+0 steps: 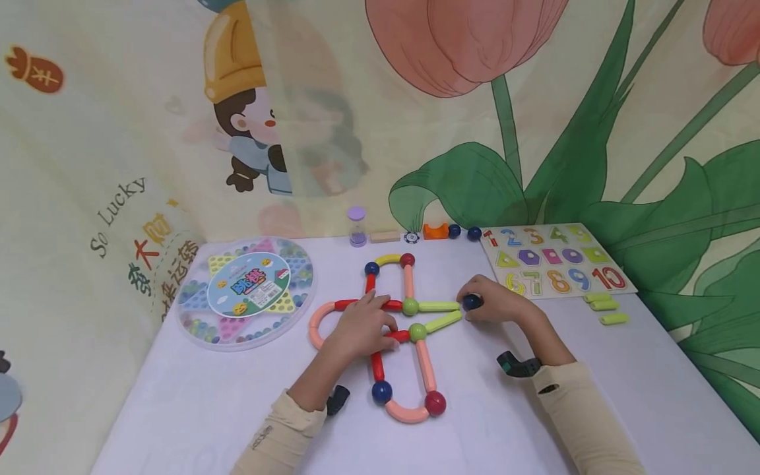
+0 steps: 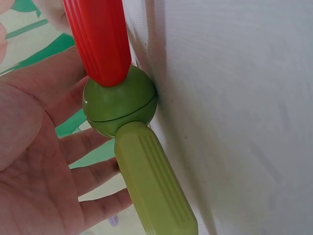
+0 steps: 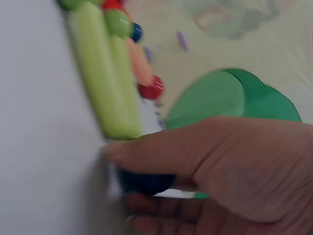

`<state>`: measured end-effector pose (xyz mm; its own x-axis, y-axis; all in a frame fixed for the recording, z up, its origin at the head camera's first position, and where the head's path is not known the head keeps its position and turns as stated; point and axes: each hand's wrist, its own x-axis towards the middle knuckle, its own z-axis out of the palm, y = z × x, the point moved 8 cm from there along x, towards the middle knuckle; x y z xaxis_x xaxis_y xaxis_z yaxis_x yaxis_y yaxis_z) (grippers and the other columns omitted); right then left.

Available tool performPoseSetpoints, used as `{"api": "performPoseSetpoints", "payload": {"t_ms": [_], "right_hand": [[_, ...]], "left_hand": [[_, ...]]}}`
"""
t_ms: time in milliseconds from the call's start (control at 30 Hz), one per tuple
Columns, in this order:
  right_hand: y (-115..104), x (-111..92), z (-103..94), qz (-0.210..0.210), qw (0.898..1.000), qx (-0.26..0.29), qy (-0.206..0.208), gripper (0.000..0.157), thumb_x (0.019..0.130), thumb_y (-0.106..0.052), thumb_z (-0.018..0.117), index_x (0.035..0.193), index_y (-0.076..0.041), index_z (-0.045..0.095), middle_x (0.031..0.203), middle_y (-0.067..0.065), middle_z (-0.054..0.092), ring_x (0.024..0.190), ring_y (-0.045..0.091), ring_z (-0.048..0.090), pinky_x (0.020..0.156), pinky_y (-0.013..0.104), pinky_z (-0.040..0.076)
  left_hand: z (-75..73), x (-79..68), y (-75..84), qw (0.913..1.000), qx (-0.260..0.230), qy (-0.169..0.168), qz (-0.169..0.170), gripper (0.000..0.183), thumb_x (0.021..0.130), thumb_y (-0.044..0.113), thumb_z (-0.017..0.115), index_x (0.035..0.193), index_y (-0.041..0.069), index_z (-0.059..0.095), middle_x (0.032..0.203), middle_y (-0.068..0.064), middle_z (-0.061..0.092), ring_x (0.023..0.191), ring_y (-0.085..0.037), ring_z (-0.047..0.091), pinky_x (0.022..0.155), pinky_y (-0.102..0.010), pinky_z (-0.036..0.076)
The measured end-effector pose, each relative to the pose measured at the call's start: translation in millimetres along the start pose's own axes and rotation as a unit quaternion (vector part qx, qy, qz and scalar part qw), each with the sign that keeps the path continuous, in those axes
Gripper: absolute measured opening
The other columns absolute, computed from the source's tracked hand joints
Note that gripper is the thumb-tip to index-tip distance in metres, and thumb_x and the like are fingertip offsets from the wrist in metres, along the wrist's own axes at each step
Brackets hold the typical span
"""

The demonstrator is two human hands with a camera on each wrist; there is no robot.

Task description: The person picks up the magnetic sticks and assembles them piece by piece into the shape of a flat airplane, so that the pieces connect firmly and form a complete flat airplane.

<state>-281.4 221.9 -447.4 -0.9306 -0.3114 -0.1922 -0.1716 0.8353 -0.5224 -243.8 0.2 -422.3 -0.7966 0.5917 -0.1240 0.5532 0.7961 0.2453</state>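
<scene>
My right hand (image 1: 500, 301) pinches a dark blue ball (image 1: 472, 302) between thumb and fingers, right at the ends of two yellow-green magnetic rods (image 1: 439, 307). In the right wrist view, the thumb partly covers this ball (image 3: 146, 182). My left hand (image 1: 361, 328) lies over the middle of a flat figure of magnetic rods and balls, its fingers spread on the red rods (image 1: 393, 305) and hiding part of them. Two green balls (image 1: 417, 332) join the red, pink and yellow-green rods. The left wrist view shows relaxed fingers beside a green ball (image 2: 120, 103).
A round marble board (image 1: 196, 326) is at the left, a number puzzle board (image 1: 543, 260) at the back right, with several loose yellow-green rods (image 1: 613, 319) near it. Along the back edge stand a purple sand timer (image 1: 357, 227), an orange piece (image 1: 436, 231) and blue balls (image 1: 474, 234).
</scene>
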Motion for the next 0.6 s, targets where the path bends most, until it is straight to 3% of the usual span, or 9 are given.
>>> {"api": "performPoseSetpoints", "payload": {"t_ms": [100, 233, 433, 600], "right_hand": [[-8.3, -14.5, 11.7, -0.028, 0.999, 0.012, 0.016, 0.039, 0.075, -0.015, 0.072, 0.112, -0.017, 0.060, 0.113, 0.006, 0.048, 0.106, 0.022, 0.047, 0.091, 0.043, 0.040], [-20.9, -14.4, 19.6, -0.068, 0.996, 0.033, 0.049, 0.043, 0.075, -0.014, 0.072, 0.115, -0.017, 0.057, 0.111, 0.001, 0.051, 0.103, 0.018, 0.048, 0.092, 0.040, 0.040], [-25.0, -12.9, 26.0, -0.098, 0.991, 0.063, 0.058, 0.036, 0.074, -0.008, 0.073, 0.103, -0.026, 0.060, 0.107, -0.006, 0.052, 0.098, 0.013, 0.048, 0.087, 0.034, 0.044], [-27.4, -14.3, 27.0, -0.096, 0.993, 0.041, 0.048, 0.027, 0.075, -0.012, 0.073, 0.092, -0.031, 0.065, 0.106, -0.005, 0.049, 0.094, 0.013, 0.048, 0.081, 0.030, 0.046]], "left_hand": [[1.2, 0.5, 1.6, 1.0000, -0.001, -0.001, -0.005, 0.033, 0.068, 0.042, 0.076, 0.098, 0.029, 0.071, 0.136, -0.006, 0.041, 0.131, -0.032, 0.021, 0.093, -0.053, 0.035], [-0.8, -0.6, -0.5, 1.0000, -0.003, 0.003, -0.004, 0.035, 0.068, 0.042, 0.076, 0.099, 0.026, 0.070, 0.136, -0.006, 0.041, 0.131, -0.033, 0.021, 0.093, -0.053, 0.034], [1.5, -2.3, 0.6, 0.9999, -0.011, -0.003, 0.005, 0.036, 0.066, 0.041, 0.078, 0.097, 0.027, 0.070, 0.136, -0.006, 0.041, 0.131, -0.033, 0.020, 0.093, -0.052, 0.035], [-0.3, -2.9, -0.5, 0.9999, -0.008, -0.003, 0.007, 0.034, 0.063, 0.039, 0.080, 0.094, 0.029, 0.071, 0.136, -0.006, 0.040, 0.131, -0.034, 0.020, 0.092, -0.052, 0.036]]}}
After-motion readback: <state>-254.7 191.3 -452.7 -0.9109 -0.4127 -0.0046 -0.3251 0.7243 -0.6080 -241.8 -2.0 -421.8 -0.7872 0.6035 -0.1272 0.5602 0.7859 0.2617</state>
